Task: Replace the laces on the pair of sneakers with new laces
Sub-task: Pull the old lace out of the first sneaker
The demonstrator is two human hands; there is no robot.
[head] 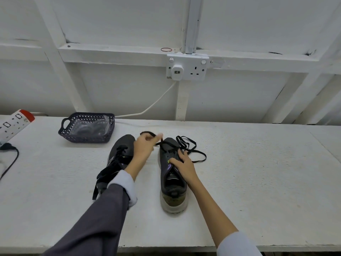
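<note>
Right hand presses sneaker; left hand pinches lace.

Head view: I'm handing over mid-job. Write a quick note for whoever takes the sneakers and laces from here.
Left hand pinches the black flat lace, partly out of the right dark grey sneaker.
Right hand presses that sneaker down.
The left dark grey sneaker is laced.
The dark plastic basket holds clear packets.
To do: finish unlacing, then relace both.
</note>
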